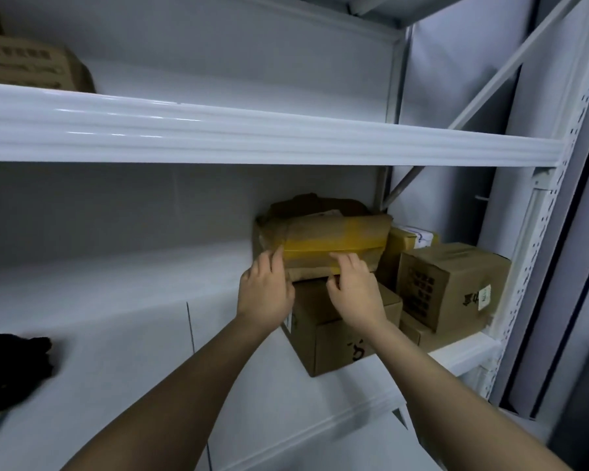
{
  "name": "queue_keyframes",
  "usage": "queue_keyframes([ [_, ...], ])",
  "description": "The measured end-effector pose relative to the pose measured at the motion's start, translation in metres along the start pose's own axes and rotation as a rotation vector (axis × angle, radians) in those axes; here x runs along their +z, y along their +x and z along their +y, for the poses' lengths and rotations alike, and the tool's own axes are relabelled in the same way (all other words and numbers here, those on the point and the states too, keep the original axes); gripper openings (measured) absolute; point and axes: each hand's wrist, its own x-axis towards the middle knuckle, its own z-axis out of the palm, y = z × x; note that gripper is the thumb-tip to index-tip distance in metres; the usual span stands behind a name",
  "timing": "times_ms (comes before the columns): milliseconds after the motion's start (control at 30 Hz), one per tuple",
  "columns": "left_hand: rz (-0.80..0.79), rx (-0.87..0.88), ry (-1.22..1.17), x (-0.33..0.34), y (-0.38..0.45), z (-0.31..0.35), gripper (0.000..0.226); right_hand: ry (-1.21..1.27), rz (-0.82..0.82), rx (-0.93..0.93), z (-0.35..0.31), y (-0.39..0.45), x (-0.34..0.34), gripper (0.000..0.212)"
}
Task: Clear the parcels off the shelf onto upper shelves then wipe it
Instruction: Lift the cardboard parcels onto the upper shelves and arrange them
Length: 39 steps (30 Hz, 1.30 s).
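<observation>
A brown parcel with yellow tape (334, 241) lies on top of a cardboard box (327, 334) on the white shelf (116, 317). My left hand (264, 294) touches the parcel's left front corner, thumb up against it. My right hand (352, 290) rests on its front edge with fingers on the tape and thumb below. To the right stand a printed cardboard box (449, 283), a small yellow-taped parcel (402, 244) behind it and a low box (419, 331) beneath. The upper shelf (252, 137) runs across above.
A cardboard box (31, 64) stands on the upper shelf at far left. A black cloth (11, 372) lies on the lower shelf's left end. A perforated white upright (541, 232) and diagonal brace (510, 62) bound the right side.
</observation>
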Motion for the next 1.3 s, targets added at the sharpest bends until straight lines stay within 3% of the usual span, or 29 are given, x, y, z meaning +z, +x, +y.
queue_keyframes([
  [200, -0.154, -0.244, -0.203, 0.035, 0.033, 0.004, 0.063, 0.042, -0.114, 0.125, 0.049, 0.032, 0.017, 0.053],
  [333, -0.209, -0.435, -0.423, 0.058, 0.052, 0.010, 0.074, 0.310, -0.146, 0.285, 0.083, 0.056, 0.024, 0.067],
  [533, -0.015, -0.772, -0.724, 0.085, 0.077, 0.027, 0.072, 0.730, -0.017, 0.598, 0.122, 0.094, 0.040, 0.072],
  [700, 0.069, -0.857, -0.774, 0.093, 0.097, 0.029, 0.067, 1.038, 0.030, 0.977, 0.135, 0.122, 0.060, 0.071],
  [800, 0.107, -0.961, -0.870, 0.097, 0.109, 0.024, 0.067, 1.132, 0.065, 1.104, 0.139, 0.132, 0.068, 0.066],
  [1000, 0.198, -1.093, -1.053, 0.101, 0.122, 0.013, 0.065, 1.177, 0.166, 1.126, 0.148, 0.142, 0.076, 0.062],
  [1300, 0.047, -0.896, -1.271, 0.105, 0.116, 0.009, 0.061, 1.206, 0.184, 0.990, 0.148, 0.142, 0.081, 0.059],
])
